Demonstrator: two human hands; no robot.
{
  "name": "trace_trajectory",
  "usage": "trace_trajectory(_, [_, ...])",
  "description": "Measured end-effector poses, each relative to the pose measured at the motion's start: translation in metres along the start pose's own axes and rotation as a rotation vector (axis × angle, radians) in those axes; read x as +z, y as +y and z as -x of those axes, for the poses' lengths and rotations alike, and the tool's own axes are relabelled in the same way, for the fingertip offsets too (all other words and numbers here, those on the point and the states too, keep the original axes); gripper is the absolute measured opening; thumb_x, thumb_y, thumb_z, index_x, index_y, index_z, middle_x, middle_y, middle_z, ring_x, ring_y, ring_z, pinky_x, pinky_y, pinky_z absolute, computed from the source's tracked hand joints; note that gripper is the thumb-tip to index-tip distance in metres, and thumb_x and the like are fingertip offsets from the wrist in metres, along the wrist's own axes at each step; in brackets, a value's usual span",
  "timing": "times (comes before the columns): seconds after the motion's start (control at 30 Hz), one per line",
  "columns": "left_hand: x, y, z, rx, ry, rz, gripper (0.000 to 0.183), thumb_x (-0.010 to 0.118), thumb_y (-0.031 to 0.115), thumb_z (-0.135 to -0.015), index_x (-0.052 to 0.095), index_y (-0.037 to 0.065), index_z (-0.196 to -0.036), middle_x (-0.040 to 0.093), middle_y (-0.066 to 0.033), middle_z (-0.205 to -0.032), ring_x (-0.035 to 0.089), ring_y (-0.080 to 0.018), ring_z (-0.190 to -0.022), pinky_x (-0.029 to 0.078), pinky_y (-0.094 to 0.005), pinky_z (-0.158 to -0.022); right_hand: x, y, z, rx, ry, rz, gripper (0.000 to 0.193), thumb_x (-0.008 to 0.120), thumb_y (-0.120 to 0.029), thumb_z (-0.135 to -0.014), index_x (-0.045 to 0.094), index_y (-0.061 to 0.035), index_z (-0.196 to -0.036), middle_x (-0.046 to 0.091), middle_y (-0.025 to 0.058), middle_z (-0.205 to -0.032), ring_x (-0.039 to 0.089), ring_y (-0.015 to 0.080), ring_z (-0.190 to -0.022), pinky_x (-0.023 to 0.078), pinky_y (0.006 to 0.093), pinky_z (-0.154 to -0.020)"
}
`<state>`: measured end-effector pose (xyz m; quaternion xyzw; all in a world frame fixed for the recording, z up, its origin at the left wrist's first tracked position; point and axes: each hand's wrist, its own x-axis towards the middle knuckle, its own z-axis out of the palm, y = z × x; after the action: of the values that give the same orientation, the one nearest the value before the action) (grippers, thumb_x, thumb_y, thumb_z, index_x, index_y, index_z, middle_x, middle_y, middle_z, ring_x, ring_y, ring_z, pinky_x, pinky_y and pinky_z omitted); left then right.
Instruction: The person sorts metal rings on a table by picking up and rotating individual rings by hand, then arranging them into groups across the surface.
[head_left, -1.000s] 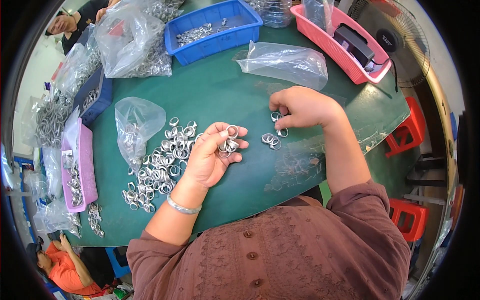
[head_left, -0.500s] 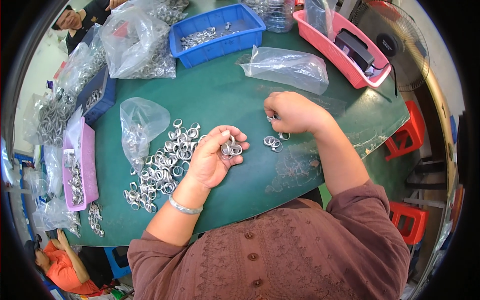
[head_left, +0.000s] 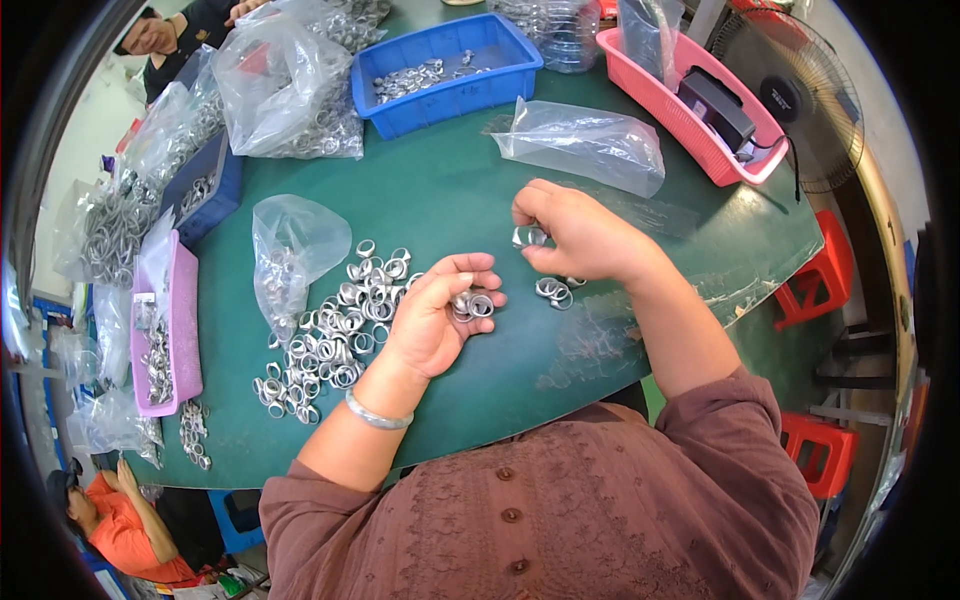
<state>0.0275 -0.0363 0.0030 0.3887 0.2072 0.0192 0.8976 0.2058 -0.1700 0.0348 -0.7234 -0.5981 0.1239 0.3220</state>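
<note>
My left hand (head_left: 430, 320) is cupped palm up at the middle of the green table, its fingers curled round several silver metal rings (head_left: 472, 306). To its right, my right hand (head_left: 585, 235) pinches silver rings (head_left: 528, 236) between thumb and fingers, a little above the tabletop; how many is hard to make out. Just under that hand lies a small group of rings (head_left: 553, 292). A large loose heap of similar rings (head_left: 335, 335) spreads to the left of my left hand. A bangle (head_left: 380, 411) circles my left wrist.
An open clear bag (head_left: 295, 245) with rings lies beyond the heap. A blue bin (head_left: 450, 95), a flat plastic bag (head_left: 585, 145) and a pink basket (head_left: 690, 110) stand along the far side. A purple tray (head_left: 170, 330) sits at left. Two other people are nearby.
My right hand's thumb and fingers have parted somewhat, and the rings between them now show. Fingers of my left hand have shifted round its rings. The whole view has moved slightly.
</note>
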Motion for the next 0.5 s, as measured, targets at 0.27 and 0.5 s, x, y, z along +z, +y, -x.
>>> trace_trajectory(0.27, [0.006,-0.009,0.001,0.148,0.092,-0.103,0.020,0.062,0.020,-0.091,0.060,0.010,-0.108,0.063,0.0013,-0.090,0.057,-0.0072,-0.076,0.046,-0.0218,-0.058,0.032,-0.027,-0.004,-0.265,0.196,-0.030,0.029,0.066,-0.004,-0.069,0.051,-0.0029,-0.094,0.054,0.0128,-0.089,0.055,0.0336,-0.085,0.047,0.0404,-0.070])
trace_trajectory(0.5, [0.003,-0.007,0.000,0.201,0.080,-0.103,0.025,0.057,0.020,-0.094,0.060,0.008,-0.115,0.064,-0.0011,-0.094,0.059,-0.0093,-0.077,0.046,-0.0213,-0.057,0.028,-0.022,-0.004,-0.263,0.199,-0.235,0.039,0.067,0.000,-0.071,0.052,-0.0012,-0.107,0.055,0.0129,-0.092,0.057,0.0299,-0.085,0.048,0.0375,-0.071])
